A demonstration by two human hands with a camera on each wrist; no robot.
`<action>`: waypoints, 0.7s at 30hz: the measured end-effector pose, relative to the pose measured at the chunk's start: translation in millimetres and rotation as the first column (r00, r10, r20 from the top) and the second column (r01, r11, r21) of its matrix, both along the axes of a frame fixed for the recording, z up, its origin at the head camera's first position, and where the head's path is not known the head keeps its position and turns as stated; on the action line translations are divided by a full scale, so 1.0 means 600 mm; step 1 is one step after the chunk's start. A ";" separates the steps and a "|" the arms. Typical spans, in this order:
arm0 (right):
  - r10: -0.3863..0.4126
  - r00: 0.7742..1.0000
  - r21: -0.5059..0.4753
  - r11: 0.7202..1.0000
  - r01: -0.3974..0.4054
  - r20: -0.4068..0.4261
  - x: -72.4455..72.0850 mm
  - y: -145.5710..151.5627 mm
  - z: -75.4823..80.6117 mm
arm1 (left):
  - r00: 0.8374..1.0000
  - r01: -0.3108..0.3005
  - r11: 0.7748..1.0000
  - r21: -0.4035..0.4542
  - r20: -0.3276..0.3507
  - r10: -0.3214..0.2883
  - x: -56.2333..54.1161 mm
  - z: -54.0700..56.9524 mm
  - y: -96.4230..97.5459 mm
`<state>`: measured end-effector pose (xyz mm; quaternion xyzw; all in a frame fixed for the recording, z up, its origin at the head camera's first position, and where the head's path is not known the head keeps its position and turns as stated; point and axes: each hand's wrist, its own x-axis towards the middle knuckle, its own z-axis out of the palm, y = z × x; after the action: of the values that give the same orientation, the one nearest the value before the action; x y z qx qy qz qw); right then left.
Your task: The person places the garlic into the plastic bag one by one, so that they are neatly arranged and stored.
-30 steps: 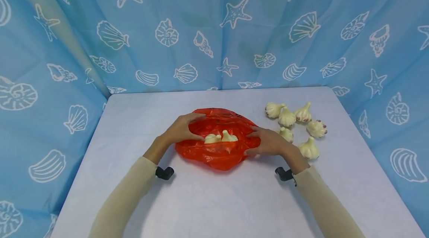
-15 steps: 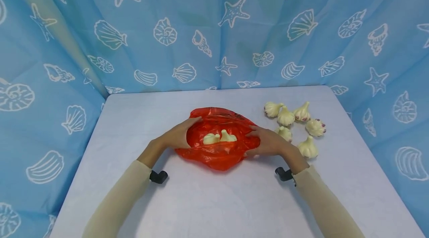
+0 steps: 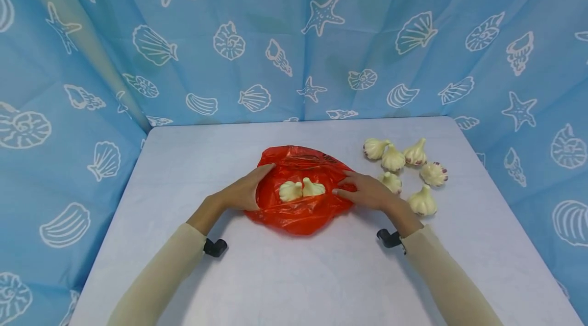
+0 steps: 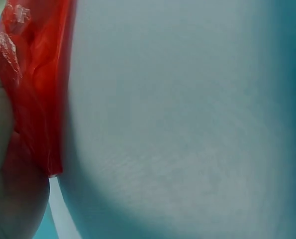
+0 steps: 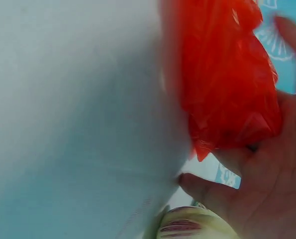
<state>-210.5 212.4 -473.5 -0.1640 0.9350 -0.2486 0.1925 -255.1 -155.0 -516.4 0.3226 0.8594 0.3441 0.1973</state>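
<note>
A red plastic bag (image 3: 296, 220) lies on the white table with its mouth spread, showing two garlic bulbs (image 3: 290, 191) side by side inside. Along the bag's left rim rests my left hand (image 3: 241, 192), thumb and fingers spread apart. My right hand (image 3: 367, 191) reaches over the right rim, fingers spread and touching the red plastic. In the right wrist view the palm and fingers (image 5: 212, 191) show loosely around the bag's side (image 5: 227, 84). The left wrist view shows part of the left hand (image 4: 8, 199) against the bag's wall (image 4: 38, 89).
Several loose garlic bulbs (image 3: 393, 158) lie at the back right of the table (image 3: 294, 280). Two of them, a partly hidden bulb (image 3: 392, 182) and an upright one (image 3: 422, 201), are close to my right hand. A blue shell-print curtain (image 3: 275, 20) surrounds the back and sides.
My left hand has drawn back to the left, and the bag's mouth shows wider with the bulbs more exposed. My right thumb has moved from the bag's front up over the rim.
</note>
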 end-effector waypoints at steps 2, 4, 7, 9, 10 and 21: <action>0.004 1.000 0.004 1.000 -0.004 -0.030 0.001 0.000 -0.002 | 0.999 -0.026 0.999 0.029 0.036 0.025 -0.001 0.002 -0.002; 0.002 0.999 0.006 1.000 -0.002 -0.049 0.002 0.000 -0.005 | 0.995 -0.064 0.996 0.066 0.080 0.059 -0.003 0.005 -0.006; -0.001 0.998 0.007 1.000 0.002 -0.061 0.006 0.001 -0.009 | 0.982 -0.117 0.984 0.133 0.165 0.095 -0.004 0.011 -0.013; 0.003 0.998 0.015 1.000 -0.002 -0.066 0.007 0.002 -0.012 | 0.977 -0.129 0.981 0.145 0.189 0.101 -0.005 0.013 -0.016; 0.007 0.997 0.017 1.000 -0.006 -0.071 0.007 0.003 -0.014 | 0.976 -0.126 0.980 0.154 0.198 0.095 -0.005 0.013 -0.016; -0.011 0.998 0.018 1.000 0.013 -0.064 0.016 0.001 -0.016 | 0.989 -0.082 0.982 0.170 0.138 0.059 0.003 -0.001 -0.014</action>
<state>-201.2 212.9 -483.1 -0.1644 0.9439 -0.2356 0.1625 -253.6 -163.3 -517.0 0.2844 0.8217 0.4459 0.2121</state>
